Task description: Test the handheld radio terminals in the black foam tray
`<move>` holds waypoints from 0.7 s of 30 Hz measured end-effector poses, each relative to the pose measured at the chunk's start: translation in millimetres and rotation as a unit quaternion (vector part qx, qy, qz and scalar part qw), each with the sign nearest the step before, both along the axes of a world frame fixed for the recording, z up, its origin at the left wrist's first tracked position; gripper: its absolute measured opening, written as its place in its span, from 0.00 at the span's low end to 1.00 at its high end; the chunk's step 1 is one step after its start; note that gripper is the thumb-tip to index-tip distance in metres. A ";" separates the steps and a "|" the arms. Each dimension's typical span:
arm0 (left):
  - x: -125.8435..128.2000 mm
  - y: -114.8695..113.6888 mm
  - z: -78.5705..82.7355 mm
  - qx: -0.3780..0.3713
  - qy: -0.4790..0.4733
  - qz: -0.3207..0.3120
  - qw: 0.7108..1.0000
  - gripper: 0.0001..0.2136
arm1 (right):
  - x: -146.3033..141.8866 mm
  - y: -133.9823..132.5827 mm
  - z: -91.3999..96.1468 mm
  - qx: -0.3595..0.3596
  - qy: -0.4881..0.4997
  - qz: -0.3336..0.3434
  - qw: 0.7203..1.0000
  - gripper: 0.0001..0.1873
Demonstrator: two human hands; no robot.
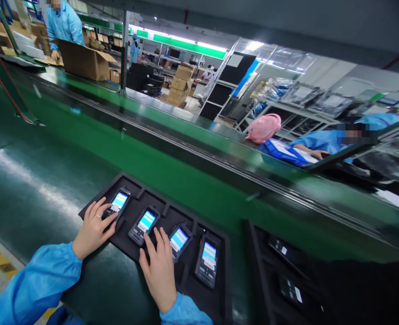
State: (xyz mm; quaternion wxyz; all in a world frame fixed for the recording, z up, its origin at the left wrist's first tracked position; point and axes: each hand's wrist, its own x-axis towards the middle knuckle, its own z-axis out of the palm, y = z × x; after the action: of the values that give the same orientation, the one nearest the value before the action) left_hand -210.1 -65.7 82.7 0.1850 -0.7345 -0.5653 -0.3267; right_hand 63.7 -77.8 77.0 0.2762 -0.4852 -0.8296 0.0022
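Several black handheld radios with lit screens lie face up in a black foam tray (227, 271). My left hand (94, 225) rests with spread fingers over the lower part of the leftmost radio (120, 201), fingertips at its keys. Fingers apart, my right hand (160, 266) reaches between the second radio (148, 220) and the third radio (179, 240). Its index finger touches or nearly touches the second one's keypad, and it covers part of the third. The rightmost radio (208, 261) lies untouched in its slot. Neither hand grips anything.
Right of the tray, a second black tray (258, 271) holds dark devices with small white labels (298, 294). The green work surface (94, 158) runs under both, with a metal rail behind. Across it are a cardboard box (84, 61), a pink basket (264, 128) and co-workers in blue.
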 end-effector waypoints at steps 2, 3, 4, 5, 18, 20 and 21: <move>3.4 -0.7 1.2 -0.002 0.003 0.016 1.000 0.10 | 1.2 -0.7 -1.0 -0.001 0.002 0.002 1.000 0.21; 4.7 -1.0 1.6 -0.004 0.003 0.022 1.000 0.10 | 1.5 -0.7 -1.3 -0.004 0.003 0.003 1.000 0.20; 5.6 -1.2 1.8 -0.007 0.002 0.027 1.000 0.11 | 1.5 -0.5 -1.5 -0.006 0.006 0.004 1.000 0.20; 6.3 -1.3 1.9 -0.009 0.002 0.029 1.000 0.11 | 1.3 -0.1 -1.6 -0.008 0.010 0.003 1.000 0.20; 7.1 -2.6 1.9 -0.029 -0.001 0.040 0.999 0.11 | 0.5 3.8 0.1 -0.005 0.019 0.004 1.000 0.19; 7.4 -2.9 2.2 -0.028 0.001 0.039 0.999 0.11 | 0.6 3.6 -0.9 -0.001 0.015 0.004 1.000 0.19; 7.5 -3.0 2.5 -0.027 0.002 0.038 0.999 0.11 | 0.5 3.6 -1.5 0.003 0.014 0.004 1.000 0.19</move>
State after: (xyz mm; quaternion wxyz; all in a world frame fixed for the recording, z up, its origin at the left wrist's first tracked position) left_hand -202.6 -68.7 85.2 0.1784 -0.7178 -0.6013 -0.3022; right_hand 64.3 -74.2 75.5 0.2890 -0.4807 -0.8279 0.0075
